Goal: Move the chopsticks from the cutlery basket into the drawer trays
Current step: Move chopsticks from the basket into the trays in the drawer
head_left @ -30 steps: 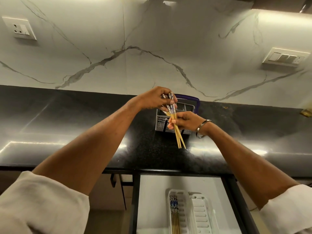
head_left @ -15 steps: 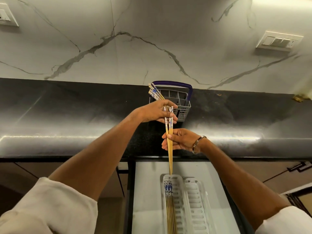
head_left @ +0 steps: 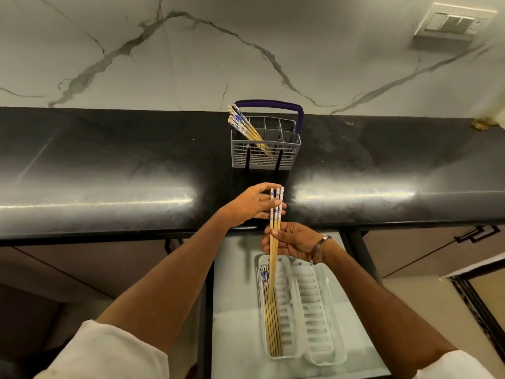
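A small bundle of chopsticks [head_left: 274, 242], wooden with white and blue patterned tops, hangs nearly upright over the open drawer. My left hand [head_left: 252, 205] pinches its patterned tops and my right hand [head_left: 291, 240] grips its middle. The tips point down into the left white tray [head_left: 287, 354], where several chopsticks [head_left: 272, 324] lie lengthwise. Back on the black counter stands the grey cutlery basket [head_left: 265, 157] with a purple handle. More chopsticks [head_left: 243, 127] lean out of its left compartment.
A second white tray [head_left: 317, 310] lies beside the first in the drawer [head_left: 235, 310], with nothing in it. The black counter's front edge [head_left: 109, 231] runs above the drawer. A switch plate [head_left: 453, 23] sits on the marble wall at upper right.
Both hands have carried the bundle from the basket toward me and down over the drawer. The view has tilted down, showing more of the trays.
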